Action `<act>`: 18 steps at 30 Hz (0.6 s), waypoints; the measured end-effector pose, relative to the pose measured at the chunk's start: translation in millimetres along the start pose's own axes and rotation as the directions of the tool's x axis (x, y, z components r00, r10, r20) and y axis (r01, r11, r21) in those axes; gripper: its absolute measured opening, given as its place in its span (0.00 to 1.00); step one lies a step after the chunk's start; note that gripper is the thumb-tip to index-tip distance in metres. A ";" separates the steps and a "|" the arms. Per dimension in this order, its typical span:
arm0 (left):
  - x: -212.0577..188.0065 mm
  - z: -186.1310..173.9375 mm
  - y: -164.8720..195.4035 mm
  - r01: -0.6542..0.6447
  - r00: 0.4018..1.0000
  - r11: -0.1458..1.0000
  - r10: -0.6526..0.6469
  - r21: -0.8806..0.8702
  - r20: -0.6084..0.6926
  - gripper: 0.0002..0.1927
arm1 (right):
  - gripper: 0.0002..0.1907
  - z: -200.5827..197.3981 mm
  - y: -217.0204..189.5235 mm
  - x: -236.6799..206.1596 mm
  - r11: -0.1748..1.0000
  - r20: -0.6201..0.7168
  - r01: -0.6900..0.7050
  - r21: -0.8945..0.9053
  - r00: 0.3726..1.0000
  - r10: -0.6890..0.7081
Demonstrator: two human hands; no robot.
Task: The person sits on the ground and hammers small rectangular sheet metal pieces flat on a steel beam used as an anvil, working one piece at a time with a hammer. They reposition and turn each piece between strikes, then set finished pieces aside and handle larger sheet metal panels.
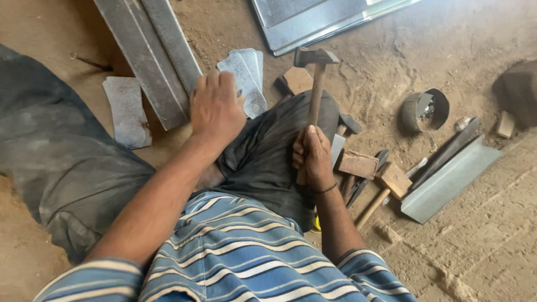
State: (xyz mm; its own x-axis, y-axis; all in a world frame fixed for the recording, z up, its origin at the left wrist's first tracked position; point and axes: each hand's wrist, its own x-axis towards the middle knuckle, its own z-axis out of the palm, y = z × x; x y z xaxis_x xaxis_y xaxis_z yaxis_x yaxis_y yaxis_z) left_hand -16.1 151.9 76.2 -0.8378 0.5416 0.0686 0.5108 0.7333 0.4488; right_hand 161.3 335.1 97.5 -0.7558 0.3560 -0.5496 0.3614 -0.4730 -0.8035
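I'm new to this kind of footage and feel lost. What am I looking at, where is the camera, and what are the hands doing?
The one picture comes from a camera worn on a person's head, looking down at their striped shirt, lap and bare hands. The person sits on a dirt floor. The right hand grips a hammer by its wooden handle, head pointing up. The left hand rests on small cut metal pieces beside long metal strips. To the right lie wooden mallets, a small round tin and a folded metal sheet.
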 end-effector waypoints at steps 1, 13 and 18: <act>14.0 12.9 4.2 -0.014 0.997 1.000 0.013 -0.008 -0.070 0.17 | 0.18 -1.2 0.8 0.6 1.000 -0.001 -0.007 0.011 1.000 0.007; 73.9 37.1 13.0 -0.002 0.999 0.996 -0.001 -0.090 -0.035 0.41 | 0.17 8.4 7.2 10.4 0.998 0.001 0.003 0.059 1.000 -0.003; -32.3 -15.3 -49.0 -0.172 0.791 0.964 0.012 -0.204 -0.611 0.15 | 0.17 5.1 4.0 8.4 0.998 -0.044 -0.054 0.014 0.998 0.054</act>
State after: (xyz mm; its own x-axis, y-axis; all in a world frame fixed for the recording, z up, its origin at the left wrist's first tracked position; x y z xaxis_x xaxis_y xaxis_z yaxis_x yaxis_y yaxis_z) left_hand -17.0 92.2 65.6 -0.7748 0.1858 0.6043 0.5969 0.5299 0.6024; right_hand 153.6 332.1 90.8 -0.7103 0.3647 -0.6020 0.3940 -0.5027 -0.7695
